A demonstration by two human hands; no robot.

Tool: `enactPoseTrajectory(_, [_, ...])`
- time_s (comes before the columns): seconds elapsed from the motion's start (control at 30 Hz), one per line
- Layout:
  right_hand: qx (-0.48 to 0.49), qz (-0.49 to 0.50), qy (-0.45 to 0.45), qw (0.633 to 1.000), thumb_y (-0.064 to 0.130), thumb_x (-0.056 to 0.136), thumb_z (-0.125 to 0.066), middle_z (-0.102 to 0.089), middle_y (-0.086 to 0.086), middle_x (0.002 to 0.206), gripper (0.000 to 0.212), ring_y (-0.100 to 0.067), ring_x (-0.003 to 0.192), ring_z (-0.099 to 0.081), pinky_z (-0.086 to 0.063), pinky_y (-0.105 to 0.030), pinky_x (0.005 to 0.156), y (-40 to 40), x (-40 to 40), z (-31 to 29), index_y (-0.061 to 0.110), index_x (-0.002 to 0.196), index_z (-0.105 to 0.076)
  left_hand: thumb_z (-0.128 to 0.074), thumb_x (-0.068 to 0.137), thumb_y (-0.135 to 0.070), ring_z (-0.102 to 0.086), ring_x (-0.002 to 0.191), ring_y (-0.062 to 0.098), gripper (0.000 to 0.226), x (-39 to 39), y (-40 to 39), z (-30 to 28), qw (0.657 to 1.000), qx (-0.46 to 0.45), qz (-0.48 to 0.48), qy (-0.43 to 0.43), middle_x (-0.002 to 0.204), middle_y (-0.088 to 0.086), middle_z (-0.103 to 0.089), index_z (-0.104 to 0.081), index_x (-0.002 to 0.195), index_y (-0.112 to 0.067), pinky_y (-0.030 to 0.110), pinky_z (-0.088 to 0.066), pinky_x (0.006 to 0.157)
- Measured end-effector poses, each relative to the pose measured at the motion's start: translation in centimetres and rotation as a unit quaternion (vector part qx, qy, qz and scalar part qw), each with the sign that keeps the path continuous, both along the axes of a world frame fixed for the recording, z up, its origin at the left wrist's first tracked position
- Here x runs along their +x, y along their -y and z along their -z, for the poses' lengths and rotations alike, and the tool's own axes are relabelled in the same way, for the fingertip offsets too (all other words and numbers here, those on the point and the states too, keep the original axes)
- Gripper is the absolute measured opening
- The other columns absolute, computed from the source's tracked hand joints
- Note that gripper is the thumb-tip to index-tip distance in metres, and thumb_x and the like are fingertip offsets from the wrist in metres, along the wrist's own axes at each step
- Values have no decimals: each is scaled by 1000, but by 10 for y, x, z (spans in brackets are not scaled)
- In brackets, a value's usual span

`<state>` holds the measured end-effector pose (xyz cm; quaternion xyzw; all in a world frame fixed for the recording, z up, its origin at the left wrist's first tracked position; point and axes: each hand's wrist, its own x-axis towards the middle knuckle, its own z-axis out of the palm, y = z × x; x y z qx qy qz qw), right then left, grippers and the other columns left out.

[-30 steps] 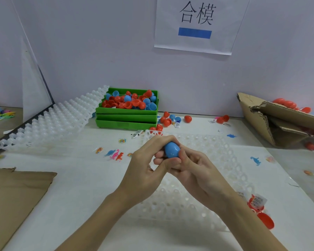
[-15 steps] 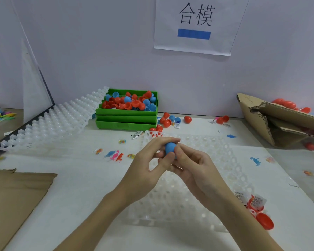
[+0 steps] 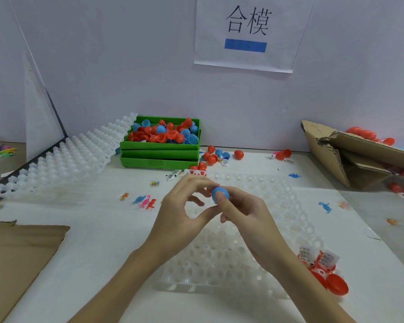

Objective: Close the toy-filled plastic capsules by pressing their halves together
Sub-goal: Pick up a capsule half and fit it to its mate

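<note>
- 1 blue capsule [image 3: 220,195] sits between both hands, held above the clear cell tray [image 3: 296,220] at the middle of the table [image 3: 98,241]. The right hand [image 3: 245,214] pinches it with the thumb laid across its front; the left hand [image 3: 184,206] touches it with fingertips and thumb curved round its left side.
- No seam gap shows on the visible face, so this capsule looks pressed shut or very nearly so; much of it is covered by fingers, so that is a judgement.
- Much seems left: the green bin [image 3: 160,157] at the back holds a heap of loose red and blue halves [image 3: 163,134], and more red pieces [image 3: 211,158] lie just beside it.
- The clear tray's cells look unfilled from here, apart from a red piece at its far edge.
- Around: a second white tray [image 3: 63,157] leaning at the left, small toy dinosaurs [image 3: 145,201] scattered on the table, open red halves with packets [image 3: 324,269] by the right forearm, torn cardboard [image 3: 350,157] at the right.
- Nothing blocks the tray below the hands.
</note>
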<state>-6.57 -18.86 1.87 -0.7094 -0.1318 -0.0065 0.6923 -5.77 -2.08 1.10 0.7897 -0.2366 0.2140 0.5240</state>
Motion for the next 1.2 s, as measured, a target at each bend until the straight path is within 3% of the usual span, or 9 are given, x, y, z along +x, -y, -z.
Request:
enactPoseTrajectory(0.17, [-28, 41, 17, 999, 42, 90, -73, -76, 13, 95, 22, -4, 83, -70, -55, -16, 74, -1, 3, 4, 33, 110, -75, -81, 89, -12, -66, 109, 18, 40, 2, -2, 1, 999, 19, 11, -31, 126, -6, -63, -70, 126, -19, 28, -60, 83])
enactPoseTrajectory(0.27, [-73, 90, 50, 992, 33, 88, -80, -74, 17, 94, 19, -8, 88, -72, -57, -19, 77, -1, 5, 11, 31, 105, -71, -67, 98, -1, -65, 111, 13, 39, 4, -4, 2, 996, 30, 31, -84, 130, -5, -61, -69, 130, -23, 26, -58, 88])
enactPoseTrajectory(0.37, [-120, 116, 100, 981, 33, 84, -85, -72, 17, 91, 23, -9, 84, -68, -54, -19, 72, -1, 4, 15, 30, 99, -67, -52, 106, -1, -70, 95, 15, 35, 4, -5, 0, 988, -7, 45, -146, 117, -4, -70, -73, 126, -23, 24, -58, 82])
enactPoseTrajectory(0.47, [-174, 128, 138, 967, 38, 82, -85, -67, 14, 88, 27, -12, 82, -63, -53, -22, 69, -2, 3, 17, 30, 95, -63, -48, 110, -14, -73, 86, 20, 28, 3, -4, -3, 977, -62, 61, -192, 103, 0, -75, -74, 119, -17, 27, -60, 81])
enactPoseTrajectory(0.57, [-221, 134, 167, 952, 38, 82, -86, -62, 13, 87, 29, -14, 82, -60, -52, -24, 70, -3, 4, 19, 27, 93, -62, -58, 105, -23, -73, 96, 18, 20, 4, -3, -2, 977, -71, 47, -194, 102, -1, -76, -75, 113, -15, 31, -61, 87])
enactPoseTrajectory(0.7, [-254, 133, 197, 937, 27, 85, -84, -60, 15, 91, 26, -12, 87, -59, -48, -16, 71, -1, 5, 21, 26, 99, -62, -78, 93, -18, -75, 90, 16, 16, 4, -1, 0, 975, -80, 45, -201, 99, -3, -77, -74, 107, -18, 23, -59, 80])
enactPoseTrajectory(0.93, [-285, 143, 228, 920, 34, 87, -82, -56, 14, 100, 39, -5, 90, -56, -44, -9, 77, -3, 7, 24, 23, 122, -67, -66, 101, -15, -76, 100, 21, 15, 7, -2, 1, 954, -152, 34, -255, 104, 2, -78, -76, 112, -12, 33, -62, 91])
enactPoseTrajectory(1.1, [-304, 145, 230, 913, 34, 90, -79, -55, 13, 94, 25, -8, 88, -55, -43, -10, 74, -1, 7, 22, 22, 108, -67, -66, 101, -20, -77, 94, 27, 17, 6, -2, 0, 943, -173, 60, -276, 101, 8, -79, -75, 108, -8, 26, -60, 85])
enactPoseTrajectory(1.2, [-303, 143, 230, 914, 28, 89, -82, -53, 13, 91, 22, -9, 85, -54, -44, -13, 72, 0, 7, 21, 21, 101, -65, -75, 95, -22, -78, 94, 22, 16, 4, 0, 1, 948, -165, 59, -264, 98, 5, -80, -76, 105, -10, 22, -59, 81])
